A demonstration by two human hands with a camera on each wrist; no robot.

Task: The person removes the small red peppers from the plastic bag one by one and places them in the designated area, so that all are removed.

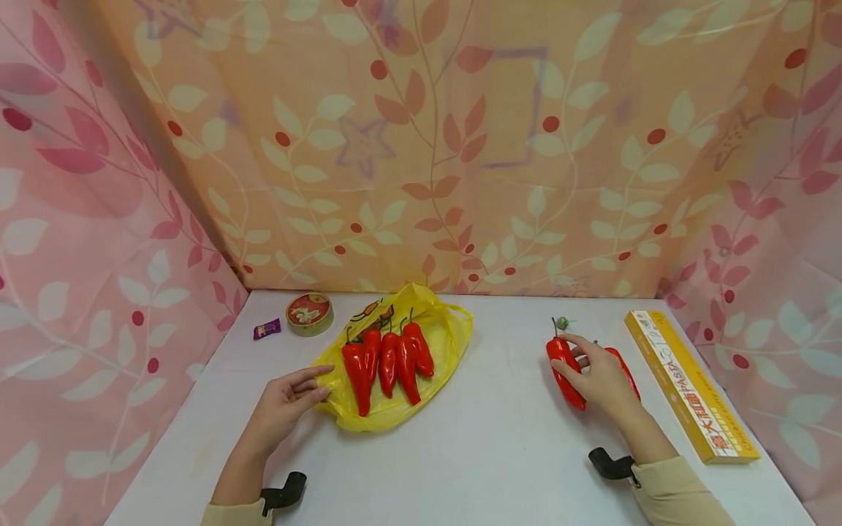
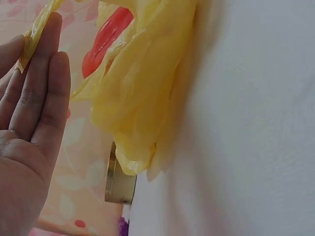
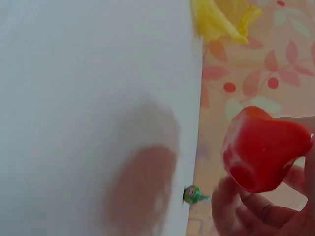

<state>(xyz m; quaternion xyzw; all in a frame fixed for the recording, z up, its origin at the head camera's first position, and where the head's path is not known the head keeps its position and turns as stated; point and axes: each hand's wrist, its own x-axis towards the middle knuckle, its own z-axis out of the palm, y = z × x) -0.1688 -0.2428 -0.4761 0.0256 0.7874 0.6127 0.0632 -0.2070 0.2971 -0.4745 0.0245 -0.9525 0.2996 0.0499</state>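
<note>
On the left, my left hand (image 1: 275, 413) pinches the near-left edge of a yellow plastic bag (image 1: 446, 372) between thumb and fingers. The left wrist view shows a bit of the bag (image 2: 32, 42) caught there. Several glossy red chili peppers (image 1: 388, 365) lie side by side on the bag, stems pointing away from me. On the right, my right hand (image 1: 604, 376) holds another red chili pepper (image 1: 564, 372) along its side. Its shadow falls on the table in the right wrist view, with the pepper (image 3: 261, 150) above the surface. A further red pepper (image 1: 628, 371) is partly hidden behind this hand.
A yellow and white pasta box (image 1: 691, 387) lies along the right side. A round tin (image 1: 309, 314) and a small purple packet (image 1: 267, 329) are at the back left. One small green wrapped piece (image 1: 562, 322) lies behind the right hand. Patterned cloth walls (image 1: 427, 241) enclose the white table (image 1: 487, 467).
</note>
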